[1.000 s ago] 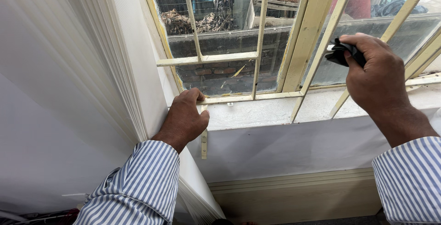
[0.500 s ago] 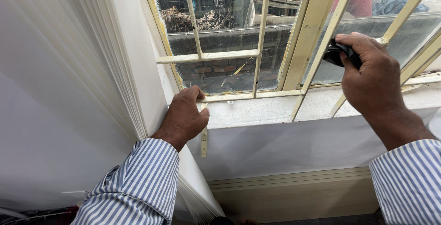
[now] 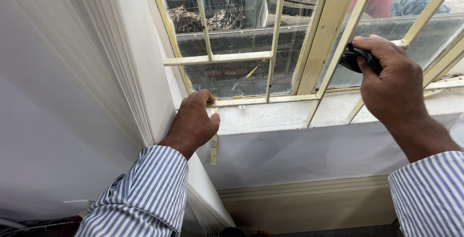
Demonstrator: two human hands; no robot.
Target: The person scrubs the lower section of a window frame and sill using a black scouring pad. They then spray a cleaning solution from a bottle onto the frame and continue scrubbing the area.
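Note:
My right hand [image 3: 391, 84] is closed around a small black cloth [image 3: 352, 59] and presses it against a slanted cream bar of the window grille [image 3: 344, 38] at the upper right. My left hand [image 3: 193, 123] grips the bottom rail of the cream window frame [image 3: 251, 101] near its lower left corner, fingers curled over the rail. Both arms wear blue-and-white striped sleeves. Behind the bars is a glass pane [image 3: 232, 43] with a brick wall and debris outside.
A white pleated curtain [image 3: 96, 87] hangs along the left. Below the window runs a rough white sill [image 3: 270, 117], a white wall and a beige skirting board [image 3: 309, 203]. A metal stay [image 3: 213, 145] hangs beneath the left hand.
My right hand with the black cloth has shifted slightly left and up along the slanted bar. My left hand stays on the bottom rail.

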